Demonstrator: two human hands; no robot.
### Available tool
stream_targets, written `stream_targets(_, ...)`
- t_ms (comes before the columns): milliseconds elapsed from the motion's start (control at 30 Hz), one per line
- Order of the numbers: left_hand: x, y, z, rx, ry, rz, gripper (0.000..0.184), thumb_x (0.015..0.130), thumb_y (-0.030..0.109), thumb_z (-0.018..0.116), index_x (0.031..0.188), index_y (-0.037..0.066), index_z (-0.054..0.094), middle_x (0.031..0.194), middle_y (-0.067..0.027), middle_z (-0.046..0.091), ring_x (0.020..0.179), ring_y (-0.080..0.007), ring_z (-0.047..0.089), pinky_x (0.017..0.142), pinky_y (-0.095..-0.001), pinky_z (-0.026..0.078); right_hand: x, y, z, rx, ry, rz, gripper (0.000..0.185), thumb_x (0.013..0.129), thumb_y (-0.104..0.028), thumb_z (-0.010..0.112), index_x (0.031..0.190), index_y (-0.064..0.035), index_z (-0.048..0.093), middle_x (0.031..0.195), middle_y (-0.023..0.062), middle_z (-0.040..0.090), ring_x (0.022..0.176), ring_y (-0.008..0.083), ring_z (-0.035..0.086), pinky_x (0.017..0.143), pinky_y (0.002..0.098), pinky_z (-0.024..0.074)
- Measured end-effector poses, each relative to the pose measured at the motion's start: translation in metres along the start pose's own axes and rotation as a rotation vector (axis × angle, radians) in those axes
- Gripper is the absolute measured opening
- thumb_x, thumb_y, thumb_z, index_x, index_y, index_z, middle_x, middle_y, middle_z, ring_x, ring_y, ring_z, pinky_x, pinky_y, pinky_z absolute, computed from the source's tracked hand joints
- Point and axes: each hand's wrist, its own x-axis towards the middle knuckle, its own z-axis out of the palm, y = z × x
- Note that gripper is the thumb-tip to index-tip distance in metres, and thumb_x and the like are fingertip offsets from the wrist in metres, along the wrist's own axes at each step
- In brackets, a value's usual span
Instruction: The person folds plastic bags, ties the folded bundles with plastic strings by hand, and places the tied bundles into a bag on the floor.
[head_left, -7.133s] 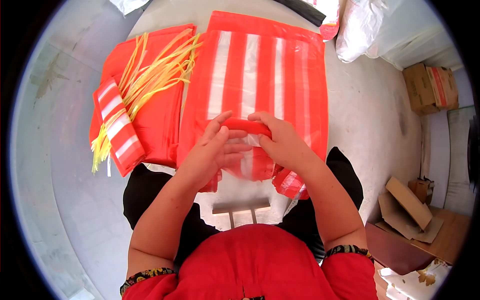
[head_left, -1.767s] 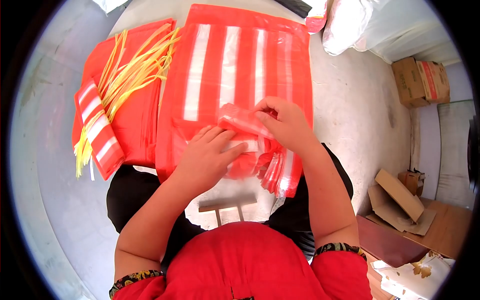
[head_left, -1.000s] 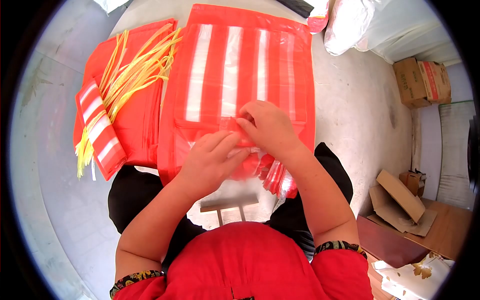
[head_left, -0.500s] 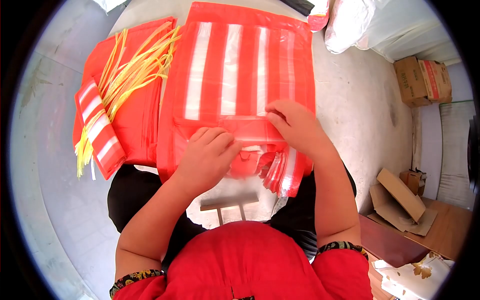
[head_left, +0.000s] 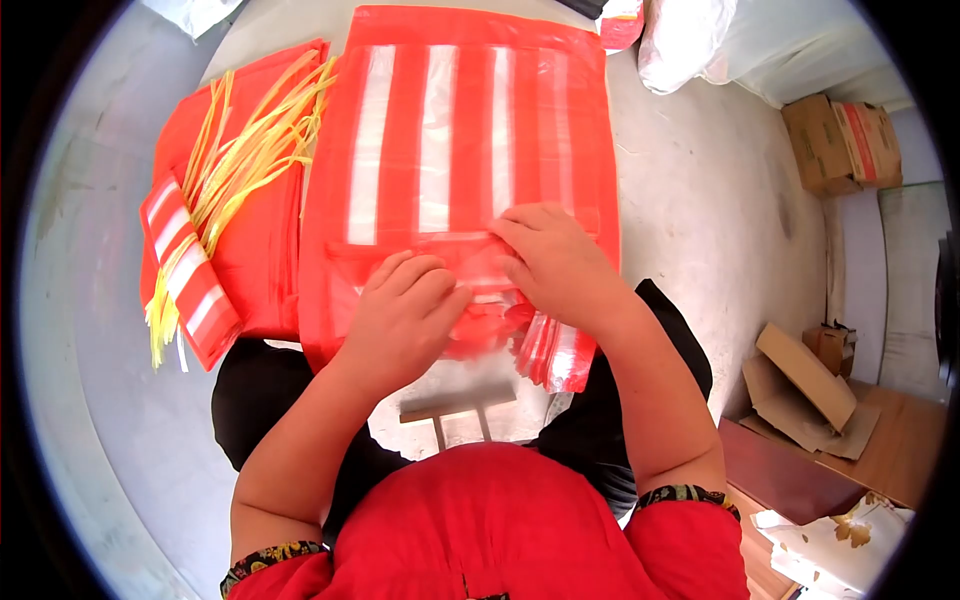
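A stack of red plastic bags with white stripes [head_left: 400, 140] lies in front of me, its near end loose and crumpled. My left hand [head_left: 410, 315] is closed at that near end, fingers curled over the red plastic. Close by on the right, my right hand [head_left: 560, 262] pinches the plastic near the lower ends of the stripes; its fingertips are partly hidden. Below the right hand hangs a bunch of layered bag edges [head_left: 553, 350].
On the left lies another red pile [head_left: 270, 270] with yellow ties [head_left: 255, 150] and a folded striped bundle [head_left: 190, 270] on it. A wooden stool or bar [head_left: 455, 402] shows below. Cardboard boxes [head_left: 840, 145] and an opened carton [head_left: 805, 395] stand at right.
My right hand has moved left and nearer to my left hand. The bags and the piles appear slightly further left in the view. My left hand has hardly moved.
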Motion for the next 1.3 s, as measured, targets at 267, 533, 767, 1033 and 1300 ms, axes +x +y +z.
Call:
stream_targets(267,-0.002,0.001,-0.004,0.016,0.003,0.007,0.03,0.073,0.006,0.07,0.103,0.003,0.073,0.105,-0.0086,0.067,0.105,-0.0284,0.066,0.09,-0.0454,0.054,0.014,-0.006,0.009,0.172,-0.069,0.057,0.035,0.096,-0.009,0.062,0.129,0.0,0.065,0.118,0.0158,0.067,0.115,0.0344,0.06,0.101,0.0438,0.0489)
stream_targets(533,-0.004,-0.001,-0.002,-0.031,0.02,-0.019,0.032,0.07,0.003,0.071,0.102,0.003,0.073,0.102,-0.0083,0.068,0.101,-0.0292,0.067,0.086,-0.0434,0.055,0.014,-0.011,0.004,0.246,-0.112,0.087,0.03,0.099,-0.009,0.06,0.127,0.0001,0.066,0.111,0.016,0.069,0.109,0.0342,0.063,0.096,0.0419,0.0515)
stream_targets(767,-0.003,-0.004,0.002,-0.126,0.016,-0.102,0.03,0.066,-0.003,0.072,0.095,0.003,0.071,0.096,-0.0081,0.068,0.093,-0.0303,0.065,0.081,-0.0424,0.055,0.004,0.0,0.001,0.195,-0.074,0.148,0.031,0.098,-0.008,0.062,0.128,-0.003,0.067,0.114,0.0148,0.069,0.11,0.0336,0.064,0.097,0.0412,0.0514)
stream_targets(1033,0.006,-0.007,0.007,-0.232,-0.014,-0.315,0.017,0.077,0.002,0.076,0.092,0.003,0.069,0.084,-0.009,0.066,0.083,-0.0326,0.062,0.073,-0.043,0.051,-0.003,0.002,-0.012,0.227,-0.145,0.114,0.029,0.102,-0.017,0.058,0.123,-0.0009,0.07,0.116,0.0177,0.071,0.118,0.0355,0.063,0.1,0.0457,0.0499)
stream_targets(1300,0.017,-0.003,0.01,-0.252,-0.001,-0.472,0.016,0.088,0.01,0.076,0.1,0.004,0.066,0.081,-0.0107,0.063,0.081,-0.0319,0.062,0.071,-0.0444,0.049,-0.016,-0.002,-0.018,0.191,-0.105,0.102,0.033,0.1,-0.018,0.063,0.129,-0.003,0.067,0.125,0.0179,0.068,0.12,0.0375,0.061,0.104,0.0451,0.049)
